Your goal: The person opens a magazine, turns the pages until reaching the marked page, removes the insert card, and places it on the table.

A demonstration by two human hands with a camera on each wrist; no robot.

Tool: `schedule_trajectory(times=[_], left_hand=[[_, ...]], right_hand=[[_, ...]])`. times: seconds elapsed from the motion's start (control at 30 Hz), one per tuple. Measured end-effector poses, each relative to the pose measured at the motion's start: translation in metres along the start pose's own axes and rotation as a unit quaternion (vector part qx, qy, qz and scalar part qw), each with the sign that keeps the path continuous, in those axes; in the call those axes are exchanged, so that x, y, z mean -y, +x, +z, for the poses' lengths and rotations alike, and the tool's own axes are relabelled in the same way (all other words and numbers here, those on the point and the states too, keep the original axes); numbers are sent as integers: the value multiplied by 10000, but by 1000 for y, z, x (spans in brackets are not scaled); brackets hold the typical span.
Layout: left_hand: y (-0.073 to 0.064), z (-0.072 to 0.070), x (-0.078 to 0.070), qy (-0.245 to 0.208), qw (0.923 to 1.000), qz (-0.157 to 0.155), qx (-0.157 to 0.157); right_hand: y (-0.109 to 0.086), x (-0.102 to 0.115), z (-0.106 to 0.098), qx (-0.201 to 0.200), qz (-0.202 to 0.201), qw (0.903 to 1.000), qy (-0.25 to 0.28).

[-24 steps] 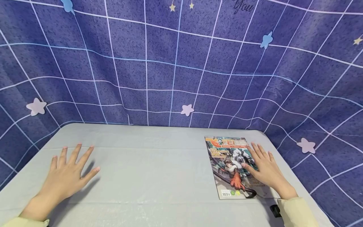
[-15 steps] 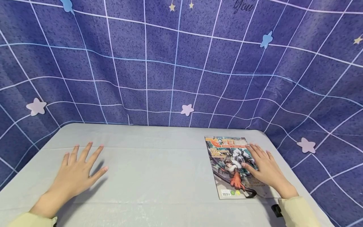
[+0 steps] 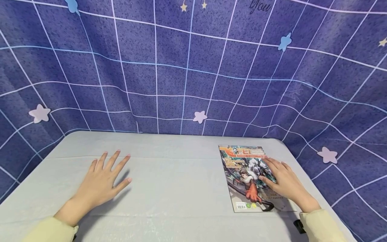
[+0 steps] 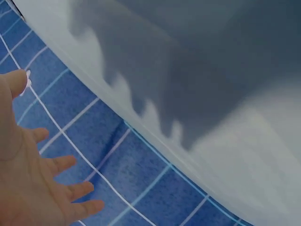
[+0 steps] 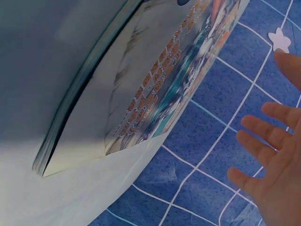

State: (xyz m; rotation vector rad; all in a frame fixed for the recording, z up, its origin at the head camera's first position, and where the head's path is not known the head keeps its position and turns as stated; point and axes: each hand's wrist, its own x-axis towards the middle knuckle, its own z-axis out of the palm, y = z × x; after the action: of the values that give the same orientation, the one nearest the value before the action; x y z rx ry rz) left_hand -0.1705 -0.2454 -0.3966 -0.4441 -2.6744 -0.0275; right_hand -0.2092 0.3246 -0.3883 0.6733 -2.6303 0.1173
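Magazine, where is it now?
In the head view, the magazine lies on the right side of the table, partly hidden by the right hand.

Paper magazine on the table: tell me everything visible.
The rectangular illustrated paper magazine looks glossy and lies closed, face up, on the right of the pale grey table. An orange title crosses the top; below are a red-gloved figure, a dark curved bar and, at lower left, a white barcode block beside green and yellow dots. Layered page edges show in the right wrist view. The person's bare right grip appears to hover over its right side, hiding part; no contact shows.
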Motion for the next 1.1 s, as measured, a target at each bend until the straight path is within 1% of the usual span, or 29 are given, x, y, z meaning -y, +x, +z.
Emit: schedule_trajectory(times=[0.1, 0.27, 0.4, 0.5, 0.7, 0.97, 1.1], left_hand=[[5, 0, -8, -15, 9999, 113, -11], [13, 4, -19, -3, 9995, 299, -33], [18, 7, -26, -17, 9992, 396, 62], [21, 8, -32, -20, 9988, 482, 116], [26, 11, -43, -5, 9973, 727, 108], [30, 18, -58, -54, 9947, 1027, -27], [32, 22, -68, -116, 9936, 1121, 34]], right_hand=[[-1, -2, 1, -95, -140, 9999, -17], [-3, -4, 4, -187, -243, 9995, 53], [-5, -6, 5, -265, -355, 9990, 93], [-6, -6, 5, -252, -411, 9988, 118], [-9, -7, 6, -250, -517, 9981, 206], [-12, -9, 8, -151, -630, 9974, 308], [-14, -10, 8, -145, -740, 9964, 397]])
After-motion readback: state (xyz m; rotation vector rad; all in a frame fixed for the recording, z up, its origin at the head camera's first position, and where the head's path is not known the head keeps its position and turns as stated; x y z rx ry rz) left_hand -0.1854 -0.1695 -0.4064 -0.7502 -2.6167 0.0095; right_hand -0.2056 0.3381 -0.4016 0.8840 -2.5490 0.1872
